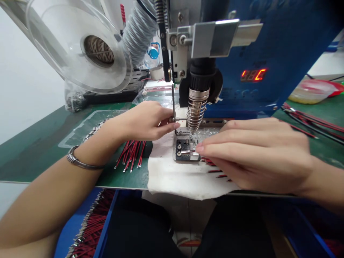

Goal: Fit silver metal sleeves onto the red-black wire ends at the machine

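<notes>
My left hand [150,120] reaches in from the left with its thumb and fingertips pinched beside the upright metal bracket of the fixture. What those fingers hold is too small to make out. My right hand [260,154] is closed at the right of the small black metal fixture [184,154], its fingertips at the fixture's edge, pinching what looks like a red-and-black wire. Stripped ends of red-and-black wires [215,171] stick out from under that hand over the white cloth [174,179]. Directly above the fixture points a soldering head [197,104] wrapped in a coil spring.
A blue machine body [242,96] with a lit red display stands behind. Red-and-black wires [131,154] lie on the green mat [27,150] at left, near a clear plastic tray [80,125]. A blue bin [107,222] of wires sits below the table edge. A clear reel [61,46] hangs upper left.
</notes>
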{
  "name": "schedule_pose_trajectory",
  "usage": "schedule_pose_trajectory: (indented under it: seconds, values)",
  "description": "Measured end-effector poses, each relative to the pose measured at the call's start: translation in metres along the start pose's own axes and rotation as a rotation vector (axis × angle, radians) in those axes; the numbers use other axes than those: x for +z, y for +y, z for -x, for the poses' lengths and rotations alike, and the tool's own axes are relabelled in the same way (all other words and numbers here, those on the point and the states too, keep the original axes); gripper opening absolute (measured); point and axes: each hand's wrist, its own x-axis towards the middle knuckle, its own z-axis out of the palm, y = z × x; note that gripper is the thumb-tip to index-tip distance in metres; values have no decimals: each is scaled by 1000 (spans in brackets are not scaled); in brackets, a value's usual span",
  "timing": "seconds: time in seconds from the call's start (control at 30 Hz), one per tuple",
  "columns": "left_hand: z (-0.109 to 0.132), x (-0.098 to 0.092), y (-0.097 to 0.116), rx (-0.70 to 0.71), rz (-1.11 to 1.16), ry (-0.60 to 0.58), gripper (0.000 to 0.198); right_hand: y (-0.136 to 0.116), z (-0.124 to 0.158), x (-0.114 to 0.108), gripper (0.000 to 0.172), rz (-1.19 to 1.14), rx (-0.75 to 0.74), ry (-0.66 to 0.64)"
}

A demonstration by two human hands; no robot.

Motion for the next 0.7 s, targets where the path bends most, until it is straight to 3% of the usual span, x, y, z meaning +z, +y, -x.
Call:
schedule_pose_trajectory:
  seconds: [0.27,0.7]
  values:
    - [0,2,-3,3,-10,15,38,5,-1,1,15,100,108,-55]
    - [0,2,-2,0,1,15,38,5,-3,4,12,142,125,-2]
